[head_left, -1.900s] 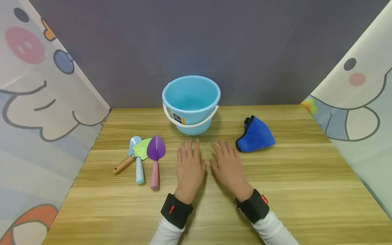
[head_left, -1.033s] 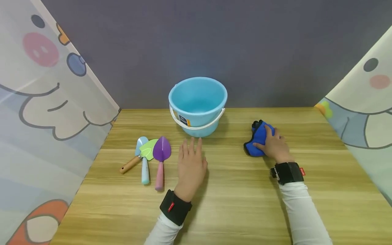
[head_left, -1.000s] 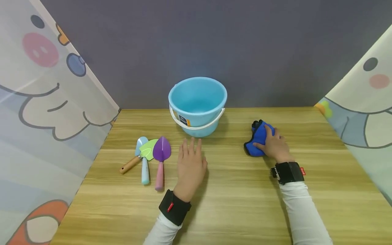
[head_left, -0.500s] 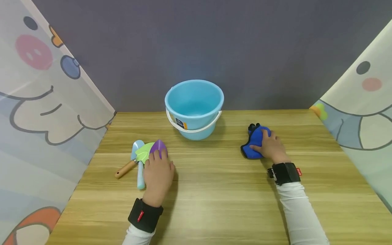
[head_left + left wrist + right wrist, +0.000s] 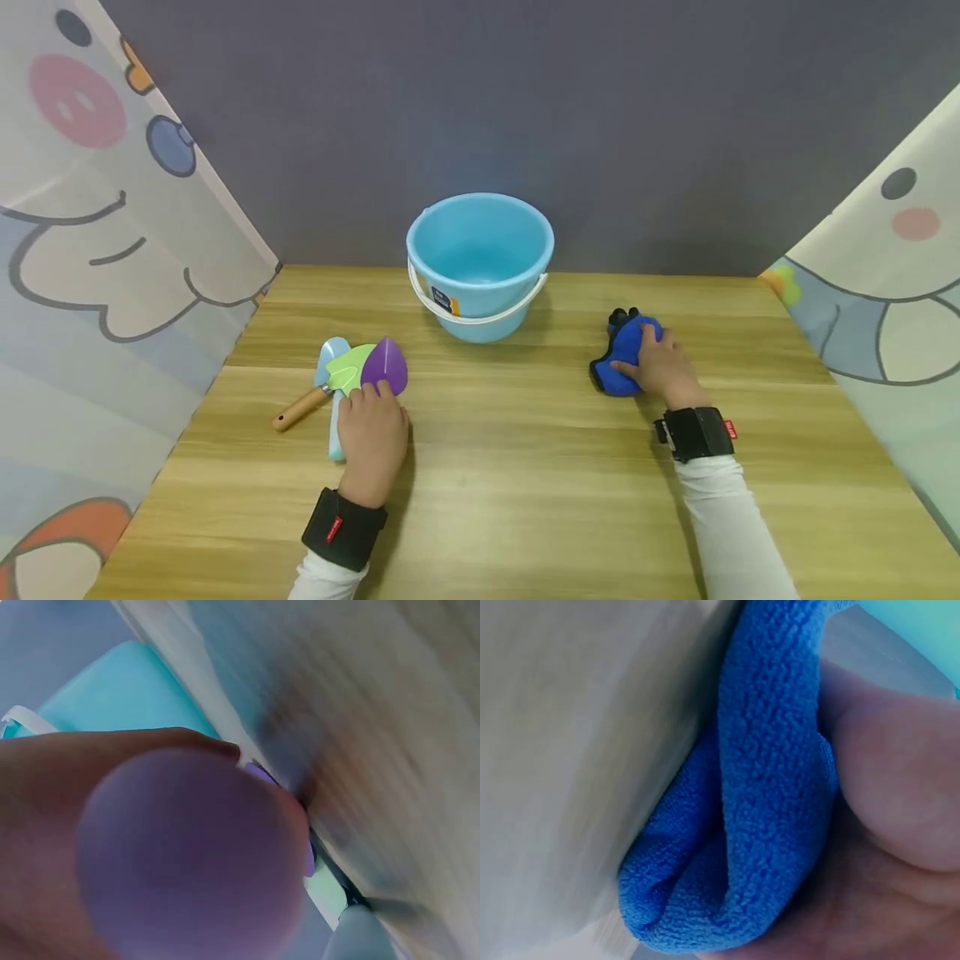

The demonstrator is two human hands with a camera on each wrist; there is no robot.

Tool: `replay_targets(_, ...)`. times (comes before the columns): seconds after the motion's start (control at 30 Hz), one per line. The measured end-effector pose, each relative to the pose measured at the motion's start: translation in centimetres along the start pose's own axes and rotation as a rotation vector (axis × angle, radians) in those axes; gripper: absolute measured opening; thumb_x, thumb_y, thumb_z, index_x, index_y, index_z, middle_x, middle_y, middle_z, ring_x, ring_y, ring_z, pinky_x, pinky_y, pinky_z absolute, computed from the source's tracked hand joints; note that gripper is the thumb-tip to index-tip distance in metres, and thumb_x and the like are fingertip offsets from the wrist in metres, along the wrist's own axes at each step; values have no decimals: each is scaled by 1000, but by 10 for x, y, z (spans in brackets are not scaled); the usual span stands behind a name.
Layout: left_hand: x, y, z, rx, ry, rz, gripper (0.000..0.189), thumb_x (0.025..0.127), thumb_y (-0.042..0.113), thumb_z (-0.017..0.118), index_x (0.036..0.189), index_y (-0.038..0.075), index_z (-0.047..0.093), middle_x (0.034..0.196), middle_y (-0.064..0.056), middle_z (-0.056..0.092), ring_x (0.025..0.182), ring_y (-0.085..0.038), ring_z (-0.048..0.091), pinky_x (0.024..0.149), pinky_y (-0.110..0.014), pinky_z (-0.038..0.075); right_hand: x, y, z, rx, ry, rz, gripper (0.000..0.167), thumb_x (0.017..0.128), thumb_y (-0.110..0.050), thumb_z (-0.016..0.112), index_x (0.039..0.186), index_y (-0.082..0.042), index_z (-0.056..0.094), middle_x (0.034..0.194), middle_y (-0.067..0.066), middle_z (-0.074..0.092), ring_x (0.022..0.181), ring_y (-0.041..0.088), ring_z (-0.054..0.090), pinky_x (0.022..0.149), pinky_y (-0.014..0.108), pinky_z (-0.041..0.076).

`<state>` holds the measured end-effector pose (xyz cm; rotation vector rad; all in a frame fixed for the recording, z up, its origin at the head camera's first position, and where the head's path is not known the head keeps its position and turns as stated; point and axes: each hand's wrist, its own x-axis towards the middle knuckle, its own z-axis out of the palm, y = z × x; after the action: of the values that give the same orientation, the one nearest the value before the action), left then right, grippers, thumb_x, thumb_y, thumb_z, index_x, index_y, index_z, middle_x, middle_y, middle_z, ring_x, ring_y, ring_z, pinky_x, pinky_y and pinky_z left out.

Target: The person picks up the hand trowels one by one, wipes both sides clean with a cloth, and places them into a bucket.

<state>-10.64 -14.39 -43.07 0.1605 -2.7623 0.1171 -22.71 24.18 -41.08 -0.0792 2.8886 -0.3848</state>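
At the near side of the wood-grain tbl (image 5: 510, 492), white sleeves (image 5: 731, 521) w/ black wristbands (image 5: 345, 529) show. L hand (image 5: 372, 437) has its fingers curled round the handle (image 5: 191, 862) of the purple trowel (image 5: 386, 364); L wrist view shows the handle's rounded end v. close & blurred, so can't tell if it's clear of the tbl. Purple blade overlaps the edge of the green trowel (image 5: 348, 368) (wood handle), which lies across the light-blue trowel (image 5: 334, 437), both L of that hand. Well apart to the R, R hand (image 5: 663, 369) grips the blue cloth (image 5: 628, 342), folded, black-trimmed, btwn thumb & fingers. Farther back, btwn the hands, blue bucket (image 5: 487, 300) stands upright, white bail (image 5: 480, 320) hanging in front. Behind: dark wall (image 5: 480, 100), cartoon-print panels (image 5: 67, 275) each side.
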Motion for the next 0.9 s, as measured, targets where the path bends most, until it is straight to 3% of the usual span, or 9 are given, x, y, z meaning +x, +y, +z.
replay_targets(0.2,3,8,0,-26,-43,-53,10,88,-2,63,85,-5,54,74,-21,60,68,-37,65,66,-45,50,-4,5,1,-16,26,8,91,102,-44,59,153,11,10,144,51,22,127,72,35,95,75,43)
replay_targets(0.47,5,7,-3,-37,-160,-145,10,92,-2,55,93,-11,59,75,-25,67,71,-36,69,67,-46,52,0,4,5,-21,46,-5,91,101,-47,59,153,10,11,142,51,24,124,72,38,92,75,45)
replay_targets(0.7,2,2,-1,-80,-24,-66,18,87,5,69,82,-7,57,65,-20,62,58,-34,64,54,-44,51,0,1,6,-21,99,-23,91,99,-44,64,151,14,18,148,50,21,134,69,28,104,76,34)
replay_targets(0.8,3,0,-5,-123,5,-50,22,88,7,69,88,-12,58,61,-18,59,52,-32,62,47,-42,50,0,1,7,-44,147,-49,89,97,-41,67,149,17,23,153,47,20,138,66,25,109,75,29)
replay_targets(0.9,7,-5,-19,-202,6,-65,30,95,5,62,106,-22,55,62,-22,61,50,-34,63,44,-42,50,0,-1,8,-42,163,-65,89,97,-39,69,148,18,25,154,44,22,138,64,26,109,74,31)
